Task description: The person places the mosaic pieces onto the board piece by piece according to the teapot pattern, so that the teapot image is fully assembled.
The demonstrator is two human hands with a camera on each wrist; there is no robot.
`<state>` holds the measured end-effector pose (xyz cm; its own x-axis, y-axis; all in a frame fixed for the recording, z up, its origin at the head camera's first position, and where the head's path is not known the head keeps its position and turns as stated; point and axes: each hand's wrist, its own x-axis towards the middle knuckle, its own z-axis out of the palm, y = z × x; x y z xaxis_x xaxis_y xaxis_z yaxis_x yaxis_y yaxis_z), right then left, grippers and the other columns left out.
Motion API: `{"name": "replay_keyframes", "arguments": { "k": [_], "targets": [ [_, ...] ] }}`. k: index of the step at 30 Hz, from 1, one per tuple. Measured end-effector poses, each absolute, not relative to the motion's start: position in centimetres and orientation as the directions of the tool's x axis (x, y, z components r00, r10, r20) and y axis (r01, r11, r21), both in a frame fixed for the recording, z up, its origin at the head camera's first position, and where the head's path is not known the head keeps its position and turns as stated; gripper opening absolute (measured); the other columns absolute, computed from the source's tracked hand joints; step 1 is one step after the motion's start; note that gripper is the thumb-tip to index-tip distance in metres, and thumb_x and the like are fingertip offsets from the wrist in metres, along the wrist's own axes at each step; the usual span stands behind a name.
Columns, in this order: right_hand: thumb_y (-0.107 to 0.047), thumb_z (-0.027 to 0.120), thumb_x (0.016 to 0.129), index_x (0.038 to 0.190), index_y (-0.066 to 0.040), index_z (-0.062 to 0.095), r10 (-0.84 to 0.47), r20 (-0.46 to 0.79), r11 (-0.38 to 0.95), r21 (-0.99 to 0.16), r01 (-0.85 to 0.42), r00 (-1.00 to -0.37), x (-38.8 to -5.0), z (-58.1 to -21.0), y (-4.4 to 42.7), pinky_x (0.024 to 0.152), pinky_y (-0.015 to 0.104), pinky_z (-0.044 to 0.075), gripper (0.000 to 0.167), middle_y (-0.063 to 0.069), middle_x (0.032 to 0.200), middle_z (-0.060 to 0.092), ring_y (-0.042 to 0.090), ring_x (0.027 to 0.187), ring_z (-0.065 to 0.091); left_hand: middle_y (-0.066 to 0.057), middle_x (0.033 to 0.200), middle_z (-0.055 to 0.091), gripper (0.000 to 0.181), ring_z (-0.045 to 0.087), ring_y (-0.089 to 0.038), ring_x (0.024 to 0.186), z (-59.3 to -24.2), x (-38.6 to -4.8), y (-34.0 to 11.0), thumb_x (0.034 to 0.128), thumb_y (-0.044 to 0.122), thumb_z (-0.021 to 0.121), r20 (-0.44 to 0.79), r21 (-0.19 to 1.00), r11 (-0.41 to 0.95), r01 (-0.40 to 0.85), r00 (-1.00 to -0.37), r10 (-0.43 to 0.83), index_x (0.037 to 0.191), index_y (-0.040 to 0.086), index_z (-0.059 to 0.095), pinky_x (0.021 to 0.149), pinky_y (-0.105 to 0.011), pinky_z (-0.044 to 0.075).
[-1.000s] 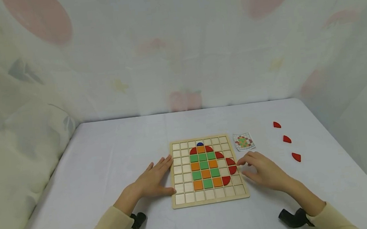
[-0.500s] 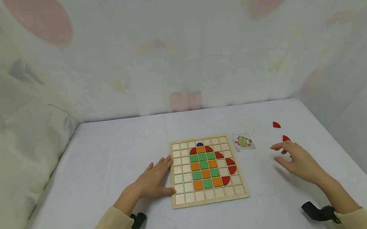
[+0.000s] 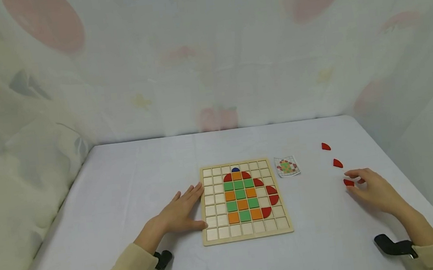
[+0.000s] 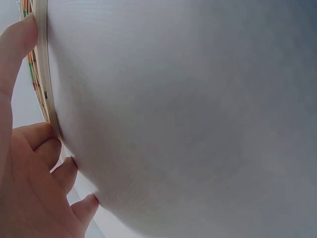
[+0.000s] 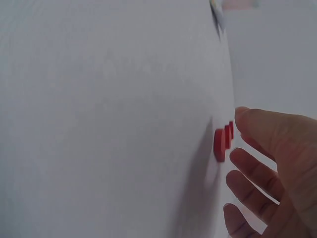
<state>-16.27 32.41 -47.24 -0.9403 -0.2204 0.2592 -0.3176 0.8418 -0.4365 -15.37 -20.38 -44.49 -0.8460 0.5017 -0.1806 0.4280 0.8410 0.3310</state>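
Observation:
In the head view a wooden grid board [image 3: 249,238] bears green and orange squares, red quarter-round pieces and a blue half-round piece. My left hand [image 3: 181,210] rests at the board's left edge, thumb and fingers spread along it. To the right, my right hand [image 3: 376,188] hovers with thumb and fingers apart around a red quarter-round piece [image 3: 348,182]. In the right wrist view that piece [image 5: 219,145] still lies on the cloth, just beyond the fingertips. Two more red quarter-rounds, one nearer [image 3: 337,163] and one farther [image 3: 326,146], lie behind it.
A small pattern card [image 3: 287,166] lies by the board's upper right corner. White cloth [image 3: 145,169] covers the table, and patterned curtains [image 3: 209,65] hang behind and at both sides. Each wrist carries a black camera mount [image 3: 394,246].
My right hand has moved from the board's right edge out to the right, to the nearest loose red quarter-round piece. The left hand has stayed in place.

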Motion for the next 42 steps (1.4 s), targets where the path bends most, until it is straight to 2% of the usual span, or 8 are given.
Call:
{"name": "replay_keyframes", "arguments": {
  "k": [6, 17, 23, 27, 35, 42],
  "targets": [
    [-0.006, 0.073, 0.072, 0.105, 0.001, 0.061, -0.230, 0.253, 0.843, -0.431, -0.322, -0.940, -16.5, -47.9, 33.3, 0.060, 0.025, 0.047, 0.035, 0.013, 0.092, 0.059, 0.028, 0.080, 0.056, -0.006, 0.155, 0.014, 0.098, 0.016, -0.029, 0.140, -44.5, -15.2, -20.4, 0.0746, 0.053, 0.068, -0.183, 0.342, 0.839, 0.422, -0.846, 0.500, 0.147, 0.006, 0.021, 0.109, -0.058, 0.014],
    [-0.003, 0.075, 0.069, 0.094, -0.002, 0.063, -0.280, 0.311, 0.841, -0.378, -0.388, -0.908, -17.1, -48.6, 33.5, 0.057, 0.021, 0.045, 0.029, 0.005, 0.082, 0.057, 0.011, 0.070, 0.046, -0.007, 0.154, 0.014, 0.097, 0.016, -0.030, 0.140, -44.4, -15.2, -20.4, 0.0755, 0.052, 0.068, -0.176, 0.345, 0.834, 0.430, -0.844, 0.507, 0.147, 0.005, 0.021, 0.109, -0.058, 0.013],
    [-0.001, 0.075, 0.068, 0.091, -0.001, 0.063, -0.278, 0.303, 0.843, -0.378, -0.383, -0.911, -17.3, -48.3, 33.4, 0.053, 0.021, 0.041, 0.026, 0.004, 0.078, 0.055, 0.009, 0.067, 0.043, -0.006, 0.155, 0.014, 0.097, 0.016, -0.029, 0.141, -44.5, -15.3, -20.4, 0.0759, 0.053, 0.067, -0.173, 0.333, 0.837, 0.435, -0.844, 0.507, 0.147, 0.006, 0.021, 0.109, -0.058, 0.014],
    [-0.001, 0.074, 0.069, 0.091, 0.000, 0.063, -0.272, 0.285, 0.847, -0.382, -0.369, -0.919, -17.4, -48.2, 33.3, 0.052, 0.021, 0.040, 0.025, 0.005, 0.078, 0.056, 0.010, 0.066, 0.043, -0.006, 0.155, 0.014, 0.097, 0.016, -0.029, 0.141, -44.5, -15.4, -20.4, 0.0753, 0.053, 0.067, -0.175, 0.332, 0.840, 0.429, -0.847, 0.502, 0.147, 0.006, 0.021, 0.109, -0.058, 0.014],
    [-0.003, 0.073, 0.071, 0.092, 0.000, 0.064, -0.285, 0.299, 0.831, -0.398, -0.390, -0.911, -17.6, -47.9, 31.9, 0.056, 0.024, 0.045, 0.023, 0.009, 0.084, 0.060, 0.018, 0.072, 0.050, -0.006, 0.155, 0.014, 0.098, 0.017, -0.029, 0.140, -44.6, -15.4, -20.5, 0.0749, 0.053, 0.067, -0.173, 0.333, 0.839, 0.431, -0.847, 0.503, 0.147, 0.007, 0.021, 0.109, -0.058, 0.014],
    [-0.004, 0.073, 0.072, 0.095, -0.005, 0.064, -0.332, 0.297, 0.807, -0.403, -0.432, -0.895, -18.0, -47.0, 28.7, 0.059, 0.025, 0.044, 0.025, 0.003, 0.084, 0.059, 0.016, 0.075, 0.048, -0.004, 0.155, 0.013, 0.098, 0.015, -0.027, 0.141, -44.6, -15.4, -20.5, 0.0749, 0.055, 0.067, -0.183, 0.329, 0.844, 0.423, -0.848, 0.497, 0.148, 0.009, 0.019, 0.110, -0.057, 0.013]
  ]
}}
